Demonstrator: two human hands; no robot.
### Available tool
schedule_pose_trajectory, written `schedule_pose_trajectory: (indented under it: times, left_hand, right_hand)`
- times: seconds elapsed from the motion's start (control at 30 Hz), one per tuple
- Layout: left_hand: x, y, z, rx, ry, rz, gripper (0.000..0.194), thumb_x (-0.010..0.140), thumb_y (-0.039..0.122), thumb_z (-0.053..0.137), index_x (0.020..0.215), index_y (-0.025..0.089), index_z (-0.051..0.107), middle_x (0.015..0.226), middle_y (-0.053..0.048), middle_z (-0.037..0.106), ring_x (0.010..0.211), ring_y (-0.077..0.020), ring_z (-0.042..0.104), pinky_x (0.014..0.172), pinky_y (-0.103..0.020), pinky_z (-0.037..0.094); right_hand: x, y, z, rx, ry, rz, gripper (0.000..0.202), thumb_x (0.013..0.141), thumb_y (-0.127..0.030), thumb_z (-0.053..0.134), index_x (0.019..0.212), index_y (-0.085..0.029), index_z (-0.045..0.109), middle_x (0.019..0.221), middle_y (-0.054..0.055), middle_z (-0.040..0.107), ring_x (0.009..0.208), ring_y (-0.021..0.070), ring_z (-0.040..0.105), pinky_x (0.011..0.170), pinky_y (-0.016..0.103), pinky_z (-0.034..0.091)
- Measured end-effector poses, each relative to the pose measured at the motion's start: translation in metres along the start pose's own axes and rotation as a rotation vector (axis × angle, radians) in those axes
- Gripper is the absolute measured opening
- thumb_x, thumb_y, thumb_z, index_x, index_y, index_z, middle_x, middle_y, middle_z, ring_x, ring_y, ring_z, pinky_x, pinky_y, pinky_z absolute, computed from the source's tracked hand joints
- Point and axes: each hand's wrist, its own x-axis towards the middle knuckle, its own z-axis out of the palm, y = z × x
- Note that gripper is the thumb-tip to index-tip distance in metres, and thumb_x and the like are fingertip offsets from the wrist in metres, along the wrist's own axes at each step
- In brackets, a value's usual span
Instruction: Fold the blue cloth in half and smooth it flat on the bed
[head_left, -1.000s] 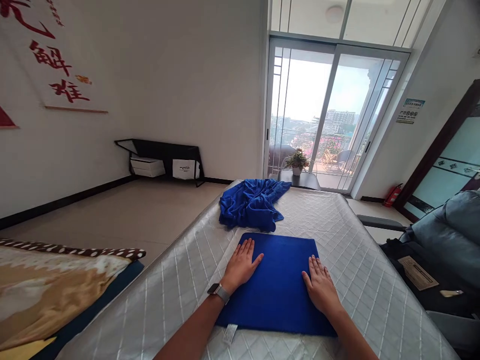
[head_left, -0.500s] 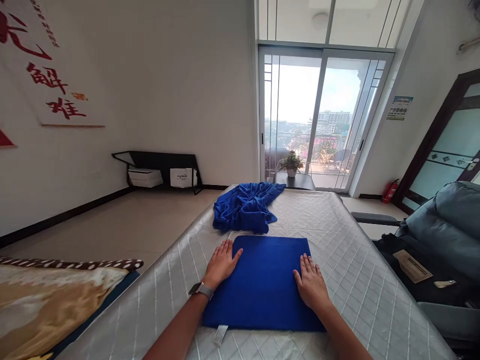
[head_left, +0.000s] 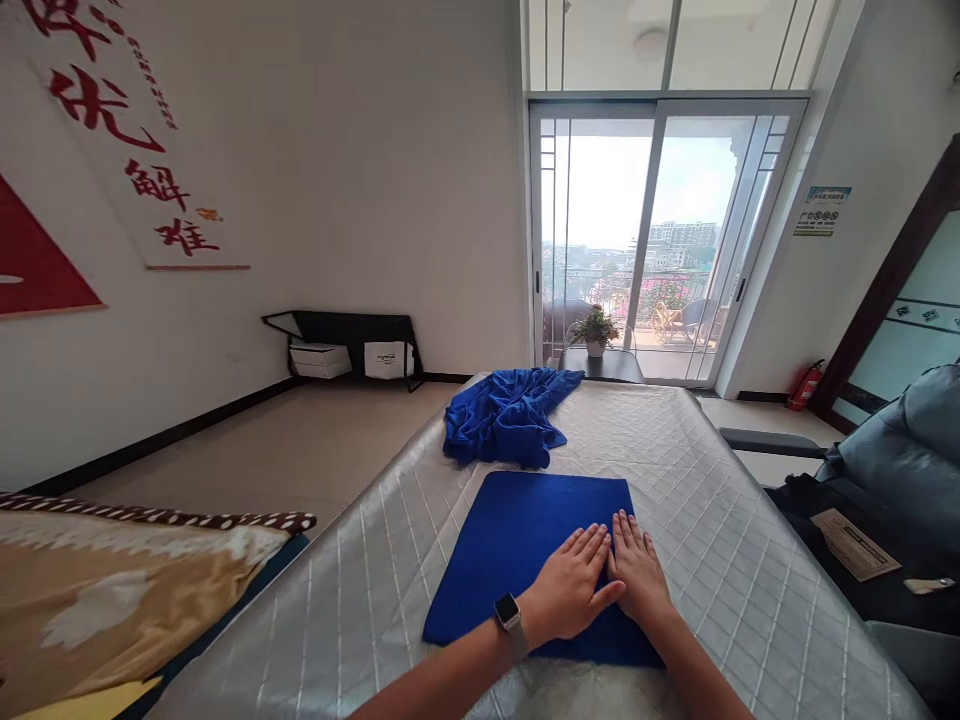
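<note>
A folded blue towel [head_left: 517, 540] lies flat on the grey quilted mattress [head_left: 720, 560] in front of me. Both my palms rest on its right half, side by side. My left hand [head_left: 571, 595], with a watch on the wrist, has its fingers spread and touches my right hand [head_left: 639, 577] along the thumb side. Neither hand grips anything. Behind the folded towel, near the mattress's far end, a second blue towel [head_left: 506, 418] lies crumpled in a heap.
A brown patterned blanket [head_left: 112, 580] lies at the left. A dark grey couch [head_left: 900, 470] with a paper on it stands at the right. Beyond the mattress are a small table with a potted plant [head_left: 595, 328] and glass balcony doors [head_left: 645, 230].
My left hand has slid from the towel's left edge across to the right, and now lies beside my right hand. The right hand has stayed about where it was.
</note>
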Motion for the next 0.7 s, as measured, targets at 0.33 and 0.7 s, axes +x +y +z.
schedule_pose_trajectory:
  times: [0.33, 0.7]
  left_hand:
    - [-0.042, -0.057, -0.005, 0.065, -0.046, -0.294, 0.074, 0.102, 0.06, 0.021, 0.155, 0.01, 0.026, 0.161, -0.015, 0.024, 0.149, -0.0259, 0.02, 0.121, -0.043, 0.023]
    - [-0.125, -0.113, -0.014, 0.161, 0.06, -0.546, 0.078, 0.099, 0.064, 0.026, 0.156, 0.01, 0.023, 0.161, -0.013, 0.023, 0.149, -0.0262, 0.022, 0.121, -0.046, 0.023]
  right_hand:
    - [0.007, -0.002, 0.003, 0.072, 0.042, 0.085, 0.066, 0.1, -0.043, 0.019, 0.155, -0.008, 0.024, 0.163, 0.009, 0.014, 0.151, 0.0236, 0.011, 0.122, 0.044, 0.009]
    - [0.01, -0.007, 0.007, 0.051, 0.026, 0.104, 0.066, 0.099, -0.042, 0.018, 0.156, -0.008, 0.02, 0.163, 0.006, 0.013, 0.152, 0.0211, 0.008, 0.122, 0.043, 0.009]
